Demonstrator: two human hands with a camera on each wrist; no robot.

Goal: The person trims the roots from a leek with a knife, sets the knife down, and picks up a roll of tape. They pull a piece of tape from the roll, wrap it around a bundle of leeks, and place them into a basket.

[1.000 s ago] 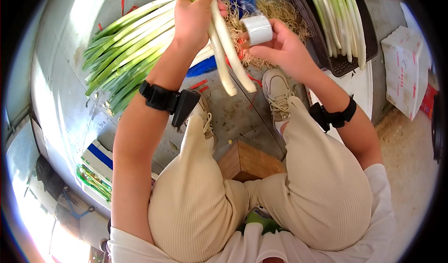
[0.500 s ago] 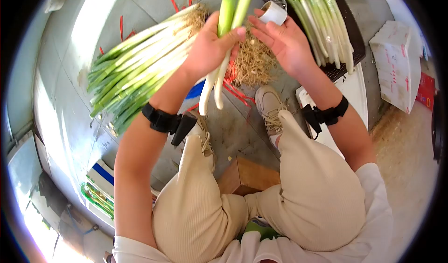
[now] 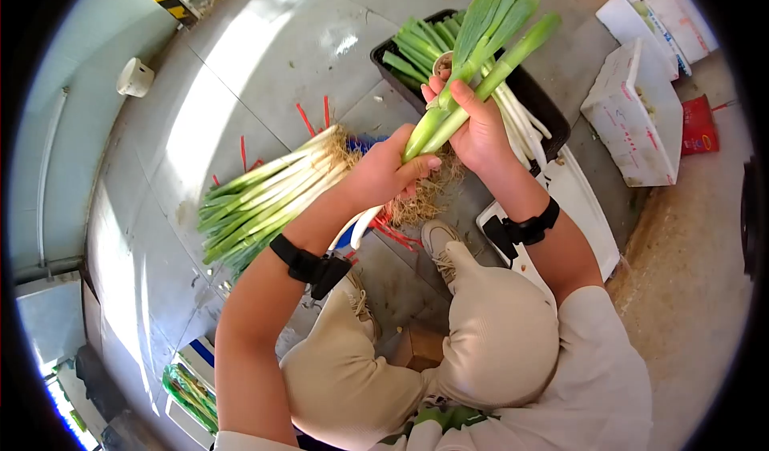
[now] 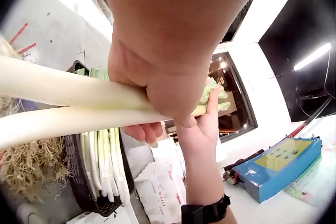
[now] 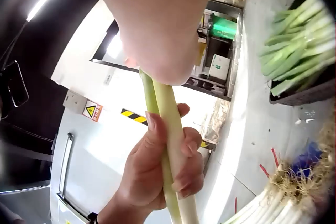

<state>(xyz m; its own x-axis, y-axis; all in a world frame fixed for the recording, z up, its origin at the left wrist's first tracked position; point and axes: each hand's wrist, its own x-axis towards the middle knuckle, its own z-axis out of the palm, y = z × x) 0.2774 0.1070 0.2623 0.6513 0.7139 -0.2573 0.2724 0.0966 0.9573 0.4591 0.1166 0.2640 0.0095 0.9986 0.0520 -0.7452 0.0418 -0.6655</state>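
Note:
My left hand (image 3: 384, 167) grips two long leeks (image 3: 439, 130) around their pale green middle. Their white ends hang toward my feet, and the green leaves (image 3: 501, 18) point up and away to the right. Higher up the stalks, my right hand (image 3: 482, 130) holds the same leeks, thumb across the front. A tape roll (image 3: 442, 64), partly hidden by the leaves, sits by the right fingers. In the right wrist view, the left fingers wrap around both stalks (image 5: 170, 129).
A pile of untrimmed leeks (image 3: 276, 199) with roots lies on the floor at left, loose roots (image 3: 420, 199) beside it. A dark crate (image 3: 384, 58) behind the right hand holds trimmed leeks. White foam boxes (image 3: 633, 118) stand at right; a wooden block (image 3: 418, 347) is between my legs.
The right hand, earlier apart with the tape roll, has come to the leeks and now holds their upper part. The leeks tilt to the right, and the view has shifted forward.

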